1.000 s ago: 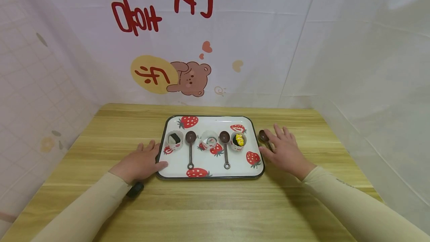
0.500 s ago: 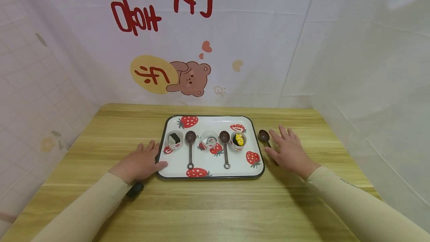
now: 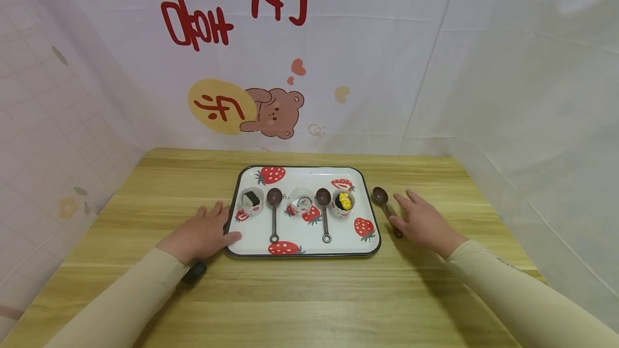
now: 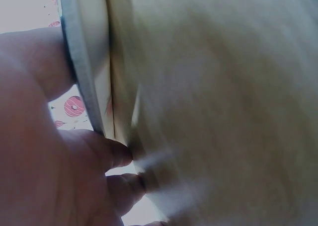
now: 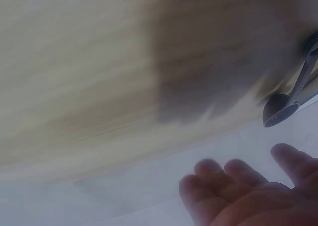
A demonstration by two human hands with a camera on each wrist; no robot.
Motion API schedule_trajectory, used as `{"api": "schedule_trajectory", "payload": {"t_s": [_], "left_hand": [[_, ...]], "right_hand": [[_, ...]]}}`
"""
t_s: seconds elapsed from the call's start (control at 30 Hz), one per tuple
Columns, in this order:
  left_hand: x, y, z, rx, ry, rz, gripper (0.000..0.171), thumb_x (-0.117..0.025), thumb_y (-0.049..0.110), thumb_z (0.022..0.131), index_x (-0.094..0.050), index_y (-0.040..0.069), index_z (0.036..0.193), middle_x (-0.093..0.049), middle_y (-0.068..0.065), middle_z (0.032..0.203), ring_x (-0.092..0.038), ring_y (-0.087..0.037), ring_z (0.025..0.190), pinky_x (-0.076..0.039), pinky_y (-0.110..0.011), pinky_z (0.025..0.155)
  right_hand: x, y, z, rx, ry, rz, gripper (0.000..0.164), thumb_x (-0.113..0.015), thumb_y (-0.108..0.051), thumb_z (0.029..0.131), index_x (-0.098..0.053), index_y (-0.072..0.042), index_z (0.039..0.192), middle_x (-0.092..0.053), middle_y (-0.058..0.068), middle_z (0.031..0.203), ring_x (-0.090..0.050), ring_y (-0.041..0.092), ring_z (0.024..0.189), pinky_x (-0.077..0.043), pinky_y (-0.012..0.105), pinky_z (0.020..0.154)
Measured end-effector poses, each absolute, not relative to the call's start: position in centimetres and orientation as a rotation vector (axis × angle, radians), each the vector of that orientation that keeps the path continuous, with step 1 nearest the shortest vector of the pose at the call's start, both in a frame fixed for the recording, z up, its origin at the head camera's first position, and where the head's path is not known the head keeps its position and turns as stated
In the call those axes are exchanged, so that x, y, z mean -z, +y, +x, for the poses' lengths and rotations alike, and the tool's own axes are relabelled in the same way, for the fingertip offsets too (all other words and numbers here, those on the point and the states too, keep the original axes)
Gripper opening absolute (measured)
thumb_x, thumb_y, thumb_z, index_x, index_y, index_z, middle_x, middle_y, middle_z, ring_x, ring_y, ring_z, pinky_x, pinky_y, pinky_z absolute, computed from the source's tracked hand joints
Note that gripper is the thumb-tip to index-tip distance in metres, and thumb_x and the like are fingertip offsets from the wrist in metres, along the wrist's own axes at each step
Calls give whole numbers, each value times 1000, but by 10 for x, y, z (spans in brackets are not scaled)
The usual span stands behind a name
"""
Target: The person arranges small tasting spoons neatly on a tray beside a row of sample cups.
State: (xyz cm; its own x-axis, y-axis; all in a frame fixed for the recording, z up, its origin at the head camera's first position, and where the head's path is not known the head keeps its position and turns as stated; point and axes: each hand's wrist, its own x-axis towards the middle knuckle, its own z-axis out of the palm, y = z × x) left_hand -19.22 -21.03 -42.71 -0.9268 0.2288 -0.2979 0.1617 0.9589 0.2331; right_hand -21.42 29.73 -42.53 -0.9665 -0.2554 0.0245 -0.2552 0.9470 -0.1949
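In the head view, my left hand (image 3: 205,234) rests at the left edge of a white tray (image 3: 300,248) printed with strawberries. Its thumb (image 4: 42,57) lies over the rim in the left wrist view, while the fingers stay outside, tips at the table. My right hand (image 3: 425,225) holds nothing and hovers right of the tray. Beside it lies a brown scoop (image 3: 380,195) with a long handle, close to the right thumb. Two matching scoops lie on the tray, a left scoop (image 3: 274,197) and a right scoop (image 3: 323,197), handles toward me.
Three small cups stand on the tray: the left cup (image 3: 252,202) with a black-and-white piece, the middle cup (image 3: 301,203) with a pale roll, the right cup (image 3: 343,204) with a yellow-topped piece. White printed cloth (image 3: 377,58) hangs behind the wooden table (image 3: 309,299).
My right hand has drawn away to the right from the loose scoop, whose handle now shows more fully. The left hand and tray have stayed in place.
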Motion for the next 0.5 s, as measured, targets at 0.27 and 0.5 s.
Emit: {"api": "schedule_trajectory", "payload": {"t_s": [0.27, 0.5], "left_hand": [[427, -211, -193, -292, 2779, 287, 98, -55, 67, 100, -33, -5, 161, -24, -35, 168, -19, -69, 149, -32, -76, 115], [428, -211, -193, -291, 2776, 286, 97, -55, 67, 100, -32, -5, 162, -23, -35, 168, -18, -69, 150, -32, -76, 116]], "right_hand": [[424, 301, -216, 241, 3078, -455, 57, -73, -29, 98, -60, 6, 142, -71, 24, 111, -65, 41, 110, -54, 58, 98], [423, 302, -218, 316, 2975, -442, 51, -74, -26, 97, -65, 7, 136, -66, -3, 74, -59, 16, 71, -54, 40, 73]]}}
